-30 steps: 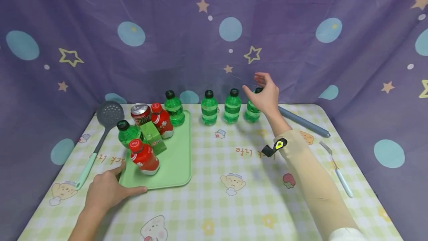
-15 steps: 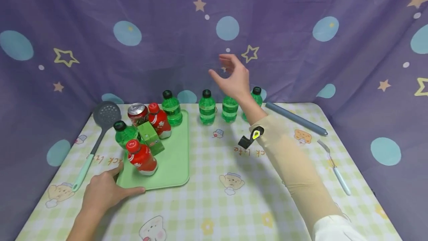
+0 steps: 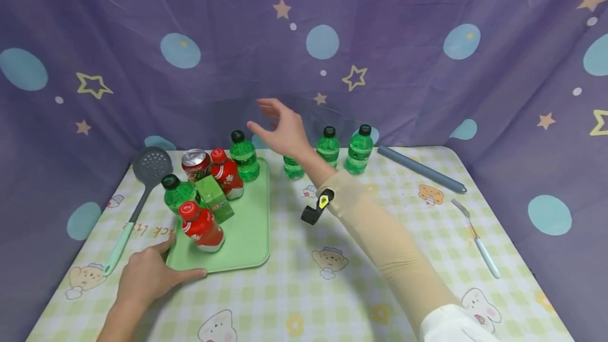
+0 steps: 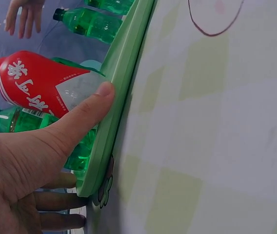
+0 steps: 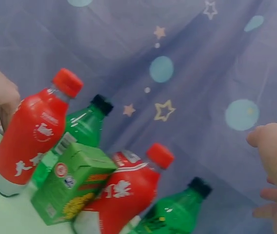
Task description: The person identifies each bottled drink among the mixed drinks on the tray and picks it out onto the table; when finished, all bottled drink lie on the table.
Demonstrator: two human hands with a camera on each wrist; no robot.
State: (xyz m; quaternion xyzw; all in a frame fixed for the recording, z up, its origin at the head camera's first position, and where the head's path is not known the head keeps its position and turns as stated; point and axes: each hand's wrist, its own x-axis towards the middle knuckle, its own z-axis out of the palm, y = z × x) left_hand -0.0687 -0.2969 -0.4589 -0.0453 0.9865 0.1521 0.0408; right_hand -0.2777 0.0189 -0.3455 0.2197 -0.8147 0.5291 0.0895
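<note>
My right hand [image 3: 273,123] hovers open in the air, fingers spread, above the row of three green bottles behind the tray. It covers most of the leftmost one [image 3: 293,167]; the other two [image 3: 328,145] [image 3: 359,148] stand free. My left hand [image 3: 163,263] rests on the near-left corner of the green tray [image 3: 247,236], its thumb [image 4: 80,122] lying straight on the rim. Standing on the tray are two red bottles [image 3: 201,226] [image 3: 227,172], a red can [image 3: 196,161], a green carton [image 3: 215,198] and two green bottles [image 3: 177,190] [image 3: 244,155].
A grey slotted spatula [image 3: 142,189] lies left of the tray. A grey-blue rod [image 3: 420,169] and a fork [image 3: 477,236] lie at the right. A purple starred curtain closes off the back and both sides of the checked tablecloth.
My right hand has swept left along the bottle row, from the rightmost bottle to the leftmost. The left hand has stayed on the tray corner.
</note>
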